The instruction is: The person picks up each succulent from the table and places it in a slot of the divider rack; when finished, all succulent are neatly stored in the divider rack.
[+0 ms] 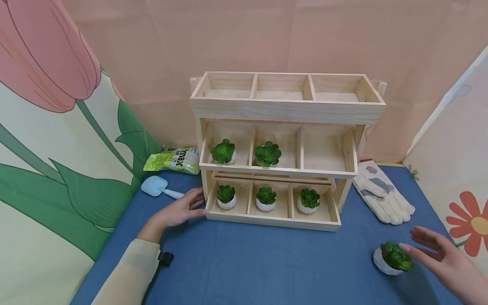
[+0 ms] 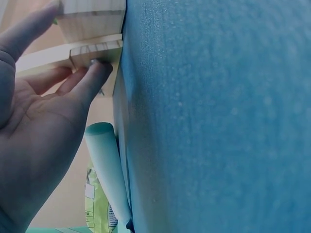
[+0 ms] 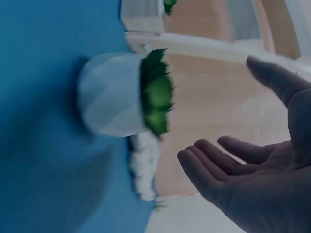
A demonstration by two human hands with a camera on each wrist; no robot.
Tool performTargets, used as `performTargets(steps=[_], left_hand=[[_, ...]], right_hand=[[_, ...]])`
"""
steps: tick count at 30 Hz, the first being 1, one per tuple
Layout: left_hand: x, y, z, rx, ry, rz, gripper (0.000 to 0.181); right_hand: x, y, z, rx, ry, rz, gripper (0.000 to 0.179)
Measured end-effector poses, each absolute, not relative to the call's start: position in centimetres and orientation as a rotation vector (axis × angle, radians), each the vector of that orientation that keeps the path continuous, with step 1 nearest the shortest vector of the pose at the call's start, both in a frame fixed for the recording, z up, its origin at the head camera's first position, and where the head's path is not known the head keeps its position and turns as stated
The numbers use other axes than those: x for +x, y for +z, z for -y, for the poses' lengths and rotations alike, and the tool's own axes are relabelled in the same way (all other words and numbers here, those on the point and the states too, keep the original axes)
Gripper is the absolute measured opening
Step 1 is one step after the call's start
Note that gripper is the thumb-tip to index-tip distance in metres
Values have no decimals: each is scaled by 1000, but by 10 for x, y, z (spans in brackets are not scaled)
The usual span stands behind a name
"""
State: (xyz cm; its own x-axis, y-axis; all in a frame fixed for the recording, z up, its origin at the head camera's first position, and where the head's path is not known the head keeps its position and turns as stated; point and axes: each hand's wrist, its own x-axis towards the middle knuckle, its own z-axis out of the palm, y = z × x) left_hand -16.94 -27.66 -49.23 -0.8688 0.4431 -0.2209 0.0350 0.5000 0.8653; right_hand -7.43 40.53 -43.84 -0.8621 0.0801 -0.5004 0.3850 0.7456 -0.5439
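A three-tier wooden shelf [image 1: 287, 110] with divided trays stands at the back of the blue table. My left hand [image 1: 187, 207] grips its lower left corner; in the left wrist view the thumb lies along the bottom tray [image 2: 92, 22] and the fingers bend against the shelf's foot [image 2: 95, 53]. A potted succulent [image 1: 392, 258] in a white faceted pot sits on the table at the front right. Beside it my right hand [image 1: 438, 254] is held with spread fingers, holding nothing. From the right wrist, the pot [image 3: 112, 94] stands apart from those fingers.
Two succulents [image 1: 268, 153] occupy the middle tier's left and centre compartments. Each bottom compartment holds one succulent [image 1: 266, 198]. Left of the shelf lie a light-blue hand trowel [image 1: 154, 185] and a green bag [image 1: 173, 161]. White gardening gloves [image 1: 383, 192] lie to its right.
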Motion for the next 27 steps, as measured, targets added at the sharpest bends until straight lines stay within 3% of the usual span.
performTargets(steps=[16,27], left_hand=[[-169,-492,276,395,1330,-2331,89],[-169,-493,276,408,1343,-2328,90]], right_hand=[[-63,-492,-426,316,-1061,-2332,120],[-62,-501,-427,275,-1064,-2323,117]])
